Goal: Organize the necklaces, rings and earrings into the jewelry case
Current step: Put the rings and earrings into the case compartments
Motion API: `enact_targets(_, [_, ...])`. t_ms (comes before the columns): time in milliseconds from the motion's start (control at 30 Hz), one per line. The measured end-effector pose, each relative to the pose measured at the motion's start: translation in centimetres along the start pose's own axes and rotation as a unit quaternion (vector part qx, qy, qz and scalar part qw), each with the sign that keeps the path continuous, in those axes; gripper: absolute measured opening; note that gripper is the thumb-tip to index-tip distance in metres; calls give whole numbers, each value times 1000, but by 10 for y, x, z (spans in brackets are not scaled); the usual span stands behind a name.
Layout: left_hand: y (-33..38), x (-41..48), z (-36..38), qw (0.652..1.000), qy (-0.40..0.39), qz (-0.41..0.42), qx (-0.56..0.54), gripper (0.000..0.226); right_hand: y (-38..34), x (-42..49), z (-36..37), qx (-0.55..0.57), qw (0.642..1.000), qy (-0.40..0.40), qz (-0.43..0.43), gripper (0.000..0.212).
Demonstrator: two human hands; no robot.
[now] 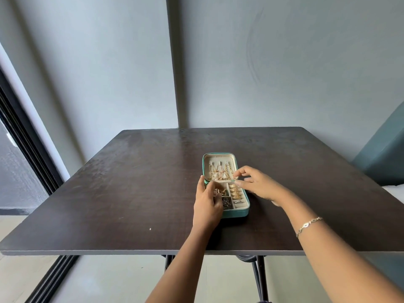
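Sitting on the table: I see a teal jewelry case lying open and flat, a little right of the middle, with its lid half on the far side.
Lid half: gold necklaces hang side by side from the hooks, their chains bunched toward the hinge.
Near half, right column: gold rings stand in the slotted rolls, and one silvery ring lies in the small compartment nearest me.
Near half, left column: earrings, gold ones in the far compartment and darker ones in the next, partly hidden by the left grip.
Right grip: thumb and forefinger pinch the lower ends of the necklaces at the lid's right side, and the other fingers reach out over the hinge line.
Left grip: it lies over the case's left side, thumb along the rim by the hinge and fingers curled down over the earrings. I cannot tell whether they hold one.
Right wrist: a gold bracelet.
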State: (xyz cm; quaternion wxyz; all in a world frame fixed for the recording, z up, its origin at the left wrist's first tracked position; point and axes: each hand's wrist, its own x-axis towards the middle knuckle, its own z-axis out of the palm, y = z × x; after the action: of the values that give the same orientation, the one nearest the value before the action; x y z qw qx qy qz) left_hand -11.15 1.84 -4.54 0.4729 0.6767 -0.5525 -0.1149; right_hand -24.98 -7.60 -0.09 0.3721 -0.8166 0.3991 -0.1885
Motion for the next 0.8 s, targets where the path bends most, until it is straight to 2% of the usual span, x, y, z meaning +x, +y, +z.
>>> enact_targets(100, [-1, -5, 0, 999, 26, 16, 17, 20, 9, -12, 16, 107, 991, 75, -12, 18])
enact_targets(167, [4, -9, -1, 998, 41, 41, 39, 22, 17, -19, 29, 129, 981, 144, -29, 31])
enact_targets(267, [5, -12, 1, 991, 50, 96, 73, 27, 29, -30, 46, 95, 962, 243, -80, 37])
enact_targets(367, [5, -11, 1, 990, 52, 104, 79, 25, 27, -42, 50, 8, 946, 300, -125, 42])
enact_targets(567, [7, -11, -1, 988, 61, 120, 77, 22, 25, -50, 54, -62, 929, 331, -156, 45])
enact_targets(800, [4, -13, 1, 989, 36, 109, 97, 34, 17, -55, 52, -116, 930, 314, -151, 40])
